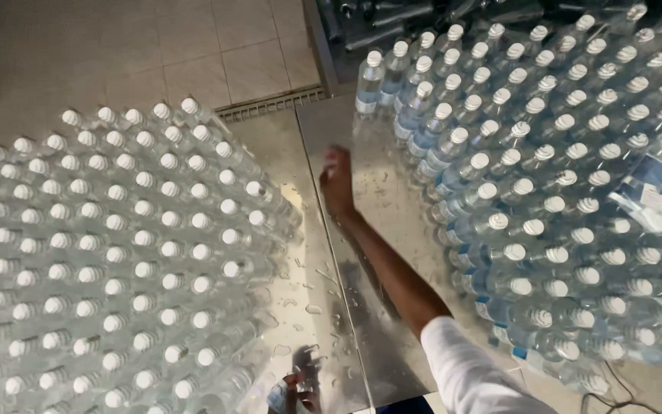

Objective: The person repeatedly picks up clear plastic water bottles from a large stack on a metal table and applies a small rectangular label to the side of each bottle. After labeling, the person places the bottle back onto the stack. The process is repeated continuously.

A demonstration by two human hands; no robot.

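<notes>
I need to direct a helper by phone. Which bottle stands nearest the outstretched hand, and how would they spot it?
Start at the steel table, then the labelled bottle crowd on its right. The bottle stands alone at that crowd's far-left corner, beyond the right hand.

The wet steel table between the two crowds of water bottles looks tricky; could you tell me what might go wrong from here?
1. Water drops lie on the steel table, so bottles may slide.
2. The right hand reaches across near the labelled bottles; a sleeve brush might tip the edge ones.
3. The unlabelled bottles stand packed tight; one knock could topple several.
</notes>
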